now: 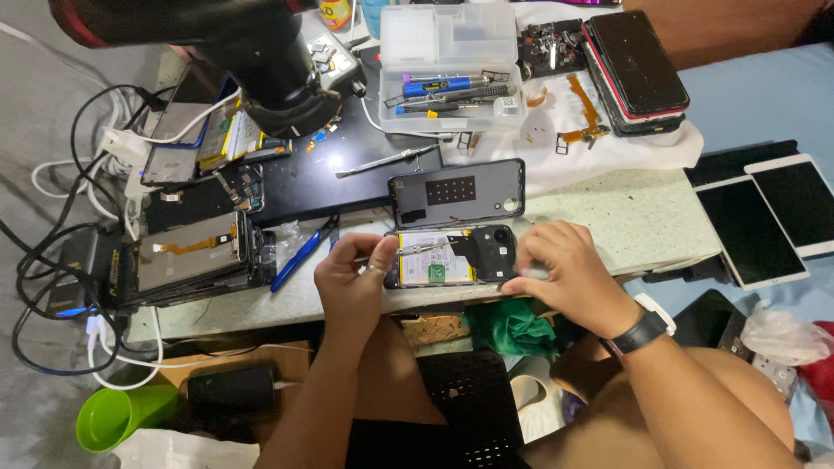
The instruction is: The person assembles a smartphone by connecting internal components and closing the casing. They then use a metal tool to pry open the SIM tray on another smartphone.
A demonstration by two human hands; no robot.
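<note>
Partly hidden opened phone, left hand pinching tweezers, right hand gripping phone's end, covering it.

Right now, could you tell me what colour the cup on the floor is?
Bright green cup, lower left in the head view.

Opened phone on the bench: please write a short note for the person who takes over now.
Left hand holds a thin metal tool over the opened phone. Right hand grips the phone's camera end.
The phone lies at the bench's front edge, insides showing.
Done: back cover is off, lying just behind the phone.
Left: the phone is not yet closed. Spare tools are in the clear plastic box.
</note>
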